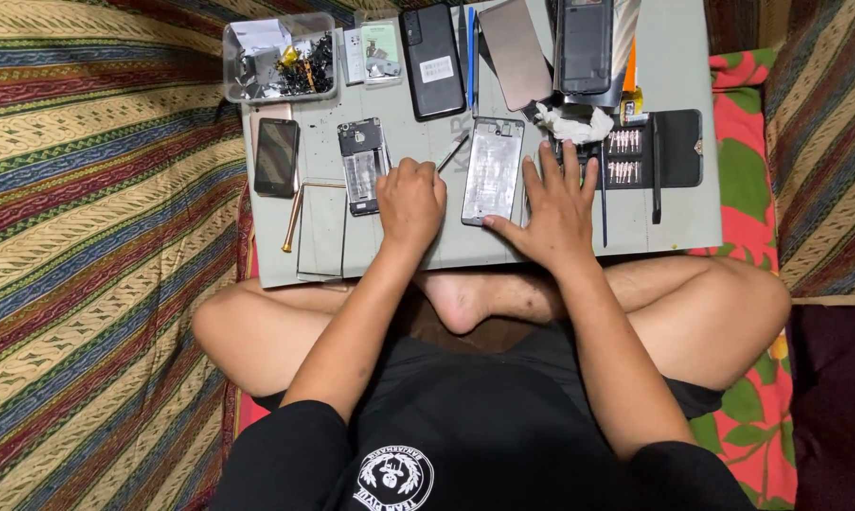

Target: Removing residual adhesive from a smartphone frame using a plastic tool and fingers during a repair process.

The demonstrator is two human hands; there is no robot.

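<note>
Left hand [410, 203] grip on tool [452, 152], right hand [555, 210] beside metal frame [493, 170]

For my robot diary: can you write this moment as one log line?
left hand: holds thin tool | right hand: flat beside silver phone frame | grey mat

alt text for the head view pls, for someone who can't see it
Seen from above, a cross-legged person's left hand holds a thin tool beside a silver phone frame on a grey work mat; the right hand rests flat alongside, among phone parts.
</note>
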